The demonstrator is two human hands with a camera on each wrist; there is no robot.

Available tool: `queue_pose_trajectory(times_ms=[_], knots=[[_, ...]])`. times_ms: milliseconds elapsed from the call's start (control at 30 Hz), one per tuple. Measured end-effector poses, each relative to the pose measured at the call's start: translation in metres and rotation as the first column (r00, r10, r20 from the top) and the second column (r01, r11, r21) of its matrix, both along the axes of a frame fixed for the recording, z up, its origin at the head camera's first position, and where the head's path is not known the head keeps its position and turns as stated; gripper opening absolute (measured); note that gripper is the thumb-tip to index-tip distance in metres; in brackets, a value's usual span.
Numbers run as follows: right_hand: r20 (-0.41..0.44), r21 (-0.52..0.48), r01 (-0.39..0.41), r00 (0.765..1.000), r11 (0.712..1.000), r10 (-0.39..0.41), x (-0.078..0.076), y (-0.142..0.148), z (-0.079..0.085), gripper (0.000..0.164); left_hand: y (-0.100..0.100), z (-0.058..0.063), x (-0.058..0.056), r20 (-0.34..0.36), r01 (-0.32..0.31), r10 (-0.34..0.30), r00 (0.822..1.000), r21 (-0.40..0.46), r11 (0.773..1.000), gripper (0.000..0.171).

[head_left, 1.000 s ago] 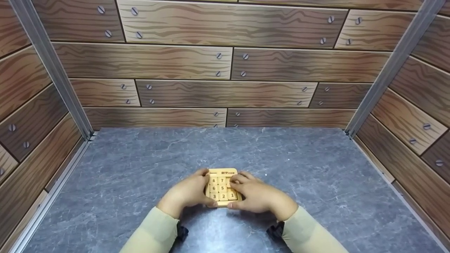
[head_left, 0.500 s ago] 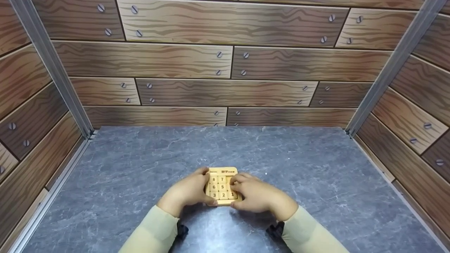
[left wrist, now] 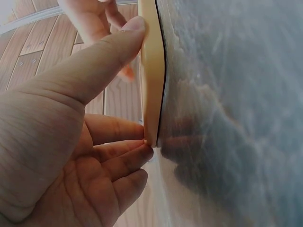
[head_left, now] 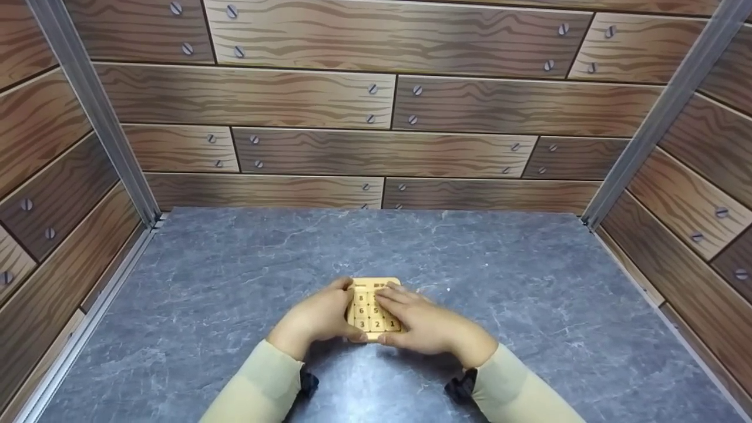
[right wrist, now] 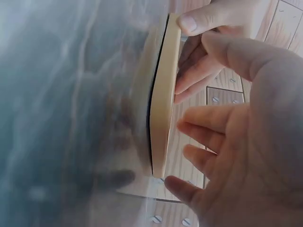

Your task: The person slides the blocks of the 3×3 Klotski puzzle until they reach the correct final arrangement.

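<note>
A wooden sliding number puzzle [head_left: 362, 310] lies flat on the tabletop, its numbered tiles facing up. My left hand [head_left: 320, 314] grips its left side, thumb at the near edge and fingertips at the far left corner. The left wrist view shows the thumb and fingers against the puzzle's pale rim [left wrist: 154, 71]. Above the right columns my right hand [head_left: 426, 320] spreads its fingers, covering the upper right tiles; 8, 6, 3, 2 and 1 stay readable. In the right wrist view these fingers are loosely bent, with a gap between them and the board's side [right wrist: 162, 104].
The grey marbled tabletop [head_left: 264, 247] extends around both hands. Wood-patterned walls [head_left: 317, 153] stand behind it and at both sides, with metal posts [head_left: 652, 117] at the back corners. Black bands [head_left: 461, 385] show at the wrists.
My right fingers have lifted from the puzzle's right column and straightened leftward over the upper tiles. The left hand keeps its grip. The head view has shifted slightly.
</note>
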State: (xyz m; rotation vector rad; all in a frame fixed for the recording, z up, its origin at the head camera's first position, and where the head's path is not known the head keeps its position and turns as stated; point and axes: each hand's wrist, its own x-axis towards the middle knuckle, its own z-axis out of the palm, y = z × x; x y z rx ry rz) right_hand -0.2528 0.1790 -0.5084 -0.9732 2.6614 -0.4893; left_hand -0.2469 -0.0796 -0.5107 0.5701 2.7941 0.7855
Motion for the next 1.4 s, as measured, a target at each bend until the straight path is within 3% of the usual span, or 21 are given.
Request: queue_pose_trajectory(times_ms=[333, 833, 1133, 1400], knots=[[0.009, 0.015, 0.042, 0.999, 0.999, -0.042, 0.000, 0.000, 0.001, 0.083, 0.000, 0.000, -0.002, 0.003, 0.014, -0.014, 1.000, -0.012, 1.000, 0.099], [-0.102, 0.031, 0.100, 0.990, 0.994, -0.097, -0.002, -0.002, 0.007, 0.062, -0.001, -0.001, -0.001, 0.002, 0.012, -0.012, 1.000, -0.004, 1.000, 0.096], [-0.120, 0.064, 0.087, 0.990, 0.994, -0.079, -0.005, -0.008, 0.019, 0.053, -0.001, -0.003, -0.002, 0.013, 0.007, -0.008, 1.000, 0.005, 1.000, 0.095], [-0.102, 0.020, -0.015, 0.995, 1.000, 0.017, -0.008, -0.025, 0.017, 0.066, -0.001, 0.000, 0.000, -0.001, 0.021, -0.021, 1.000, 0.007, 1.000, 0.092]])
